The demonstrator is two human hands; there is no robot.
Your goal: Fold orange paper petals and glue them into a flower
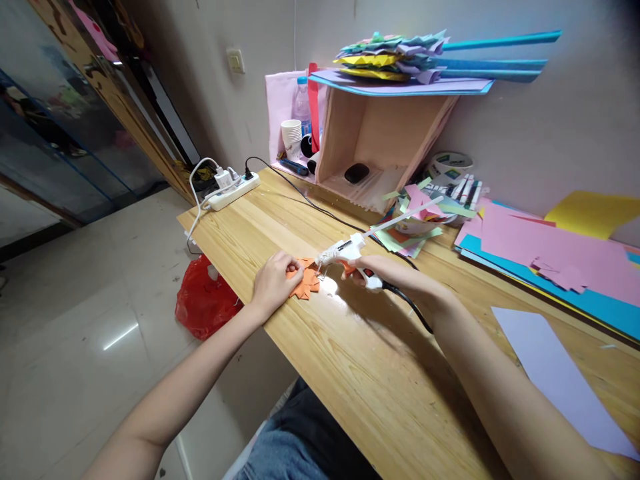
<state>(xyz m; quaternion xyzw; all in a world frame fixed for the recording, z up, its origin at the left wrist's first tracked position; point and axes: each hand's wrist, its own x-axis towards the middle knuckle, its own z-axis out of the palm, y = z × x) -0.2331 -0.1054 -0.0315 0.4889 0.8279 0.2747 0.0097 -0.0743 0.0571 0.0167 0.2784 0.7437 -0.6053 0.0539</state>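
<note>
Orange paper piece [307, 285] – layered, jagged at the margin – is located flat on the table [333, 363], near the front edge. Its left side is gripped by the curled fingers of the left hand [277, 279]. White glue gun [344, 251] is grasped around the handle by the right hand [375, 265]; the nozzle is aimed at the paper's right side, whether touching cannot be told. 1 pale glue stick [400, 219] is seen projecting from the rear.

Handling (judged): the paper is expected to be light, soft and easily creased; best held flat by the left margin, away from the presumably hot nozzle. The gun is judged light but rigid – to be taken by the handle only, with the cord [410, 309] kept slack.

Containers: paper scraps [423, 200] are heaped in and around a small bowl [416, 228]. 1 dark oval object [357, 173] is contained in the peach box [385, 120]. 1 bottle [301, 105] and 1 stack of paper cups [291, 138] are housed in the pink compartment [280, 100]. Contents of the red bag [197, 300] cannot be made out
</note>
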